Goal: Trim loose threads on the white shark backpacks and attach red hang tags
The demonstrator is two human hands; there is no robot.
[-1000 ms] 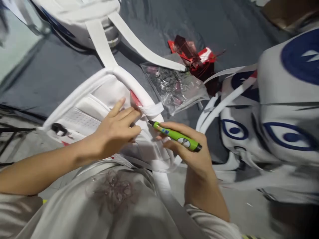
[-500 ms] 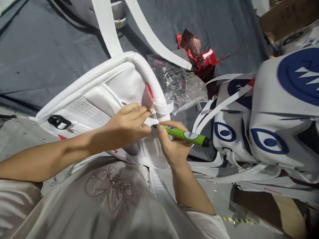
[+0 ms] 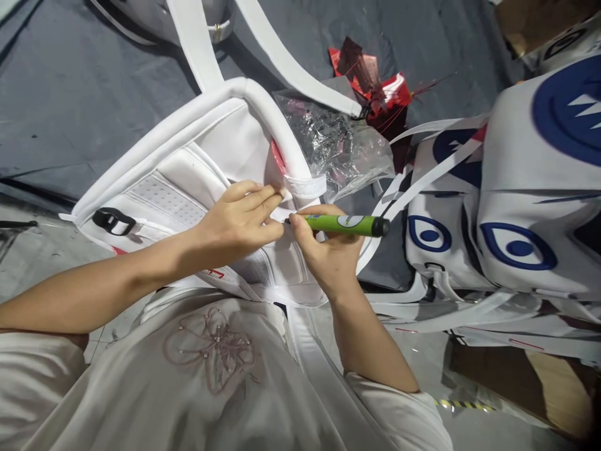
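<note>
A white backpack [image 3: 225,84] lies across the front of my body, its padded edge curving around at the top. My right hand [image 3: 331,260] grips a green marker pen [image 3: 323,223], whose black rear end points right. The pen's tip meets the bag's white material beside my left fingertips. My left hand [image 3: 246,216] is closed over the bag, thumb and fingers pinching a piece of its white fabric; the exact part is hidden. A black buckle [image 3: 113,220] sits on the bag's left end, and a red patch [image 3: 278,156] shows inside the padded edge.
More white backpacks [image 3: 511,207] with blue eye prints are stacked at right. Beyond my bag lie a clear plastic bag [image 3: 338,144] and crumpled red wrappers [image 3: 370,75] on a grey cloth surface [image 3: 70,94]. A cardboard box [image 3: 502,379] stands at lower right.
The marker's rear end has swung upward, so the pen lies nearly level. My right hand has turned with it. My left hand keeps its hold; the view has shifted slightly.
</note>
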